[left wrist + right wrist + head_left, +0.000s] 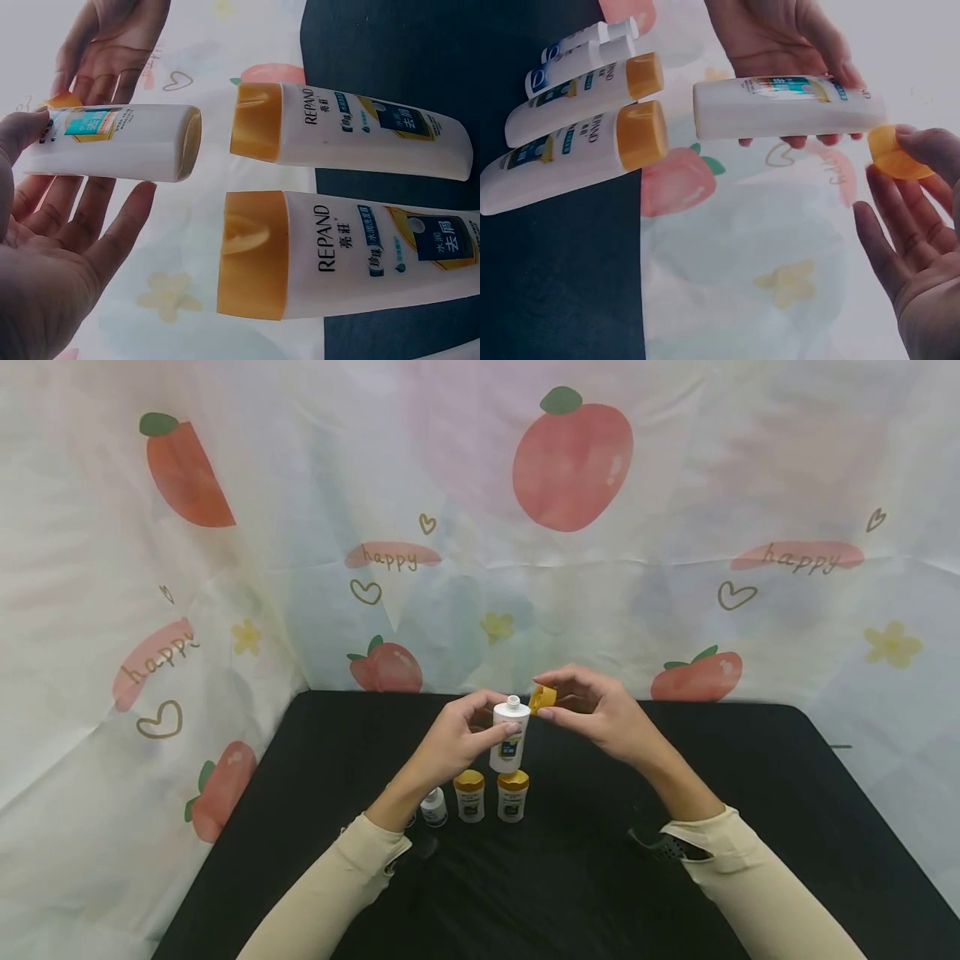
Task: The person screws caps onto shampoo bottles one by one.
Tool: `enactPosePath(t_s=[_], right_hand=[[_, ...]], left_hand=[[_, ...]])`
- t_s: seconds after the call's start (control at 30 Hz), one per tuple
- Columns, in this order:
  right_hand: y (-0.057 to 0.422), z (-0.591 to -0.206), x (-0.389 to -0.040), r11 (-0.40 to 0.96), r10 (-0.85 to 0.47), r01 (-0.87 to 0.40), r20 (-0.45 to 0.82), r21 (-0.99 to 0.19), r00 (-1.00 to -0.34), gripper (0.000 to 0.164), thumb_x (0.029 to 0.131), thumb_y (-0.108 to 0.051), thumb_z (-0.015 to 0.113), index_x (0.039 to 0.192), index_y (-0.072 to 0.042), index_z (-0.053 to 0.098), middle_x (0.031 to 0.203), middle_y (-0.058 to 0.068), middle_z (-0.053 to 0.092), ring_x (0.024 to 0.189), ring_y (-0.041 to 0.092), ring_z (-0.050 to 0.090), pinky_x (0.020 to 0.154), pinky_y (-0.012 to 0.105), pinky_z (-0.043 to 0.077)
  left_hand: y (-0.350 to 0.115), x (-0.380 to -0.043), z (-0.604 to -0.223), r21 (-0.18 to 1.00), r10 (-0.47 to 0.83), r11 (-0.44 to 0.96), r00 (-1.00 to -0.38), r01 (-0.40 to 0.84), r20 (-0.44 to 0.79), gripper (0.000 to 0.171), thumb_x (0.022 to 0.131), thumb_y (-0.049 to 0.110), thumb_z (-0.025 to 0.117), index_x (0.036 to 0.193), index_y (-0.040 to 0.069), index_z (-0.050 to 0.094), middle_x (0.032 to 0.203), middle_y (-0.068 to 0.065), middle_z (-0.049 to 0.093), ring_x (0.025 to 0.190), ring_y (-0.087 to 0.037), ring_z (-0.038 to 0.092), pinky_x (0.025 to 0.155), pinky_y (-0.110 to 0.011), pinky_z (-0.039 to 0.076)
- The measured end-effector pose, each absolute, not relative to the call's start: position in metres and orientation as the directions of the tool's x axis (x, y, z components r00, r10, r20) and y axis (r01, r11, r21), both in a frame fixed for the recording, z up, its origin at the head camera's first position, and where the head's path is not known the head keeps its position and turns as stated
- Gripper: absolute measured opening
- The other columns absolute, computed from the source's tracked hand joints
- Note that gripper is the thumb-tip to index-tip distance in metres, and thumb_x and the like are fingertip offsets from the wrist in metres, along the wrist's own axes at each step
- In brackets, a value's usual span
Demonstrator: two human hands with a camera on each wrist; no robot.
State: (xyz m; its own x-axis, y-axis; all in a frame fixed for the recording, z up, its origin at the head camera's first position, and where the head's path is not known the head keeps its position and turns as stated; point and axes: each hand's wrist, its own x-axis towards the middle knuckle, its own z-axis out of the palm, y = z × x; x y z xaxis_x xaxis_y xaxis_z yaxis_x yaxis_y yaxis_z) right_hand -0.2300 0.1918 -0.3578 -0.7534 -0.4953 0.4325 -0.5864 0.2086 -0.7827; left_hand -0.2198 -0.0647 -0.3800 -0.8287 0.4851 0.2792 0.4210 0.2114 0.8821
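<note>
My left hand (461,737) holds a white shampoo bottle (507,748) upright above the table, thumb on one side and fingers behind. In the head view its narrow neck shows uncovered. Just right of that neck, my right hand (606,717) pinches a yellow cap (543,698) between thumb and fingers. The cap (897,154) is tilted and sits close beside the bottle's top in the right wrist view. Below stand two similar shampoo bottles with gold caps, one left (470,803) and one right (512,804).
A smaller white bottle (433,810) stands left of the gold-capped pair, with another partly hidden by my left wrist. They stand on a black table (585,893). Behind it hangs a fruit-patterned cloth (465,468), which also covers the left side.
</note>
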Motion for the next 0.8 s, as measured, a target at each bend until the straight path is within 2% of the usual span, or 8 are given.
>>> enactPosePath(t_s=[0.2, 0.5, 0.8], right_hand=[[0.188, -0.351, -0.230, 0.202, -0.499, -0.613, 0.458, -0.764, -0.735, 0.038, 0.093, -0.002, 0.072, 0.130, -0.010, 0.064, 0.120, 0.006, 0.066, 0.106, 0.018, 0.068, 0.090, 0.031, 0.056], [0.182, -0.344, -0.231, 0.191, -0.519, -0.639, 0.476, -0.745, -0.710, 0.034, 0.093, 0.001, 0.071, 0.126, -0.006, 0.066, 0.117, 0.003, 0.068, 0.105, 0.016, 0.067, 0.091, 0.027, 0.055], [0.176, -0.337, -0.233, 0.132, -0.565, -0.709, 0.535, -0.693, -0.628, 0.037, 0.090, 0.008, 0.072, 0.122, -0.010, 0.070, 0.115, 0.003, 0.067, 0.106, 0.017, 0.068, 0.093, 0.030, 0.055]], left_hand=[[-0.063, -0.221, -0.378, 0.877, 0.499, 0.211, -0.819, 0.432, 0.283, 0.032, 0.098, 0.022, 0.070, 0.127, 0.011, 0.063, 0.116, -0.006, 0.067, 0.101, -0.020, 0.070, 0.084, -0.036, 0.058], [-0.061, -0.221, -0.375, 0.875, 0.507, 0.203, -0.812, 0.439, 0.290, 0.030, 0.098, 0.022, 0.071, 0.125, 0.011, 0.064, 0.113, -0.006, 0.068, 0.100, -0.019, 0.070, 0.085, -0.036, 0.058], [-0.059, -0.221, -0.375, 0.870, 0.517, 0.187, -0.799, 0.457, 0.309, 0.028, 0.098, 0.021, 0.071, 0.123, 0.011, 0.065, 0.107, -0.005, 0.068, 0.096, -0.016, 0.069, 0.086, -0.035, 0.058]])
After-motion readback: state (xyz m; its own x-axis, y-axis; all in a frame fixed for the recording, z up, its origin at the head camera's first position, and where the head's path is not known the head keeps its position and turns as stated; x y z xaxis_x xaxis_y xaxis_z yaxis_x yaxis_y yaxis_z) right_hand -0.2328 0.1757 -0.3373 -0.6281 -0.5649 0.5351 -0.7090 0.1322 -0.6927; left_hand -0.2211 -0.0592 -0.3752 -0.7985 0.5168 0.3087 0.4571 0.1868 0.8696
